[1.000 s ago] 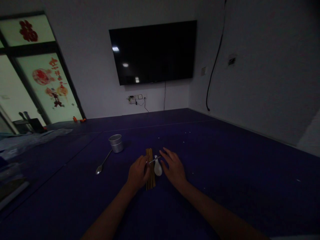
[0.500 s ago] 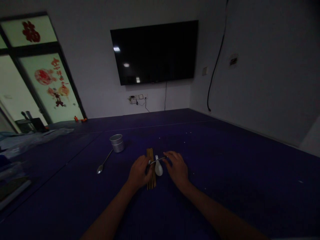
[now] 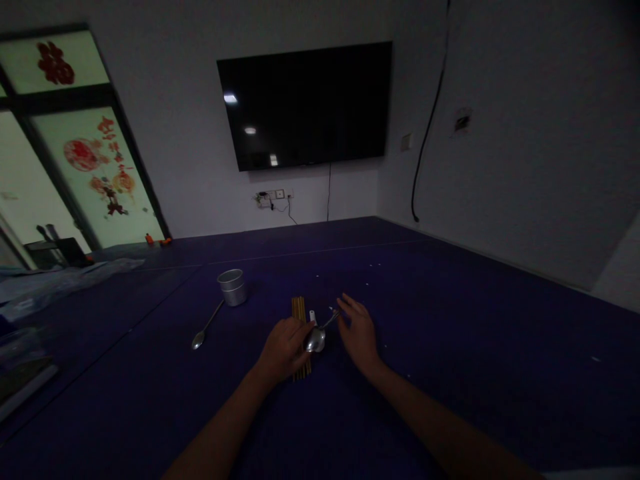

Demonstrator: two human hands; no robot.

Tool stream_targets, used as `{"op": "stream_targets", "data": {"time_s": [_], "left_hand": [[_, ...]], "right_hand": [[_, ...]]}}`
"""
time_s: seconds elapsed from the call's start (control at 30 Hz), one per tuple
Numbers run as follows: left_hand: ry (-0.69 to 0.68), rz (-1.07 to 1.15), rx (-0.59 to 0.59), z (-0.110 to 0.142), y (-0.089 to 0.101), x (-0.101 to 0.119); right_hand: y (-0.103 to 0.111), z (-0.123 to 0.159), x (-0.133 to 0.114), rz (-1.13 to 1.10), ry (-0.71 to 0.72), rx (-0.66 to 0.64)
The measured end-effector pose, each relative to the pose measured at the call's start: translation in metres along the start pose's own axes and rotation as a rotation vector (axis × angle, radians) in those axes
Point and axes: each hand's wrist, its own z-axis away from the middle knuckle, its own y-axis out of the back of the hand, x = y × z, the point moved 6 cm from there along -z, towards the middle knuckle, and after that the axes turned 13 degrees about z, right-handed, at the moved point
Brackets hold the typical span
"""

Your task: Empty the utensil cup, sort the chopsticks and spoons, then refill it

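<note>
My left hand (image 3: 285, 350) rests closed over the near end of a bundle of wooden chopsticks (image 3: 299, 309) on the purple table. A metal spoon (image 3: 318, 337) lies across between both hands, bowl by my left fingers and handle reaching my right hand (image 3: 359, 335). Whether either hand grips the spoon is unclear. My right hand's fingers are loosely spread beside the handle. A white ceramic spoon (image 3: 313, 315) lies mostly hidden under the metal spoon.
A small metal cup (image 3: 233, 287) stands to the back left, with a second metal spoon (image 3: 205, 328) lying in front of it. Clear plastic wrap (image 3: 55, 280) lies at the far left. A dark television (image 3: 306, 103) hangs on the wall.
The metal spoon has swung round: its bowl now sits by my left fingers over the white spoon. My right hand has opened and drawn slightly right.
</note>
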Motion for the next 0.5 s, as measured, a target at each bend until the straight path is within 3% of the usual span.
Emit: {"op": "stream_targets", "data": {"time_s": [0.27,0.5], "left_hand": [[-0.072,0.035,0.026,-0.002,-0.001,0.013],[-0.024,-0.047,0.085,-0.004,-0.002,0.013]], "right_hand": [[-0.004,0.002,0.002,-0.052,0.007,0.035],[0.003,0.003,-0.006,-0.09,-0.013,0.035]]}}
